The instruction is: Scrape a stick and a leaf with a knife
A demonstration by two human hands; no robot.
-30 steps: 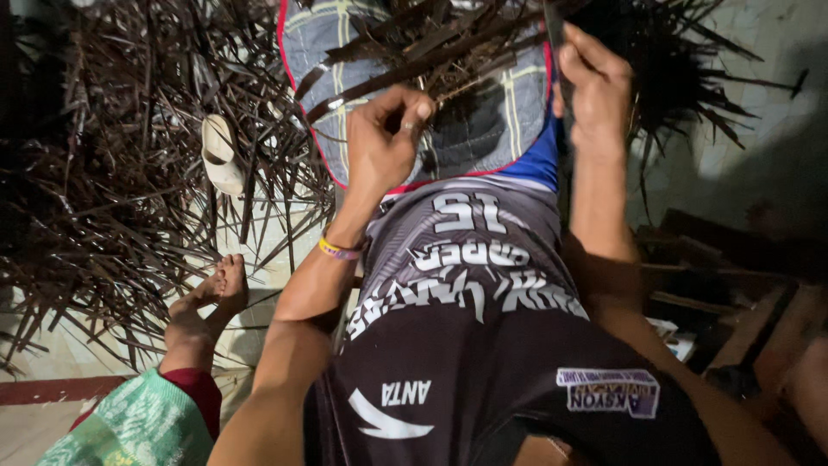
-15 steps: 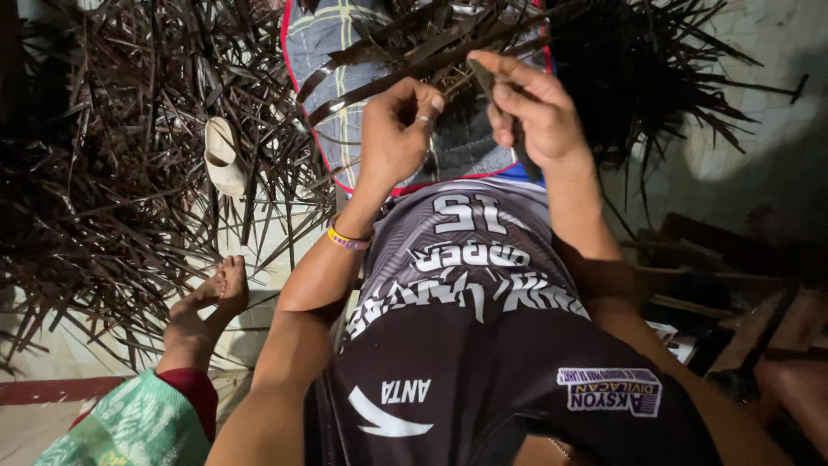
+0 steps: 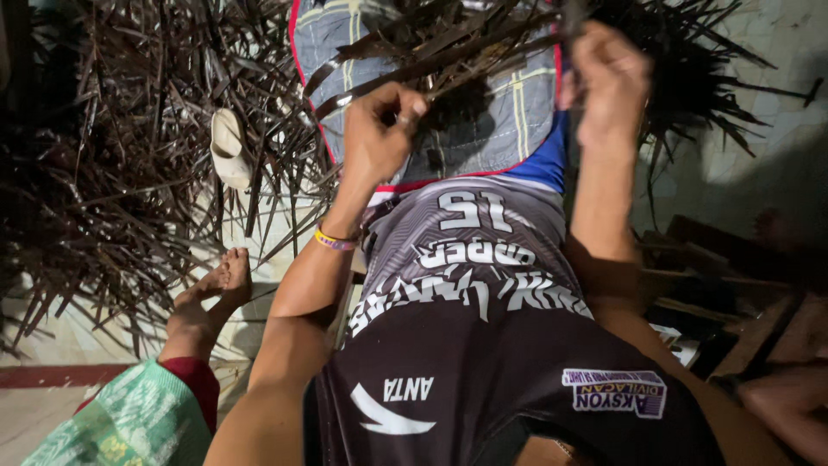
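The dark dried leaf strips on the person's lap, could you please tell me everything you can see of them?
The dried leaf strips are long, narrow, dark brown blades, stiff and slightly curled, like dry palm fronds. They lie in a loose bundle across the plaid cloth on the lap. The left hand pinches a few near the middle; the right hand grips the bundle's far side. More strips fan out over the floor behind.

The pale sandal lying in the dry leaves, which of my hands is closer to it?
Left. The left hand is a short way right of the pale sandal; the right hand is farther right, across the lap.
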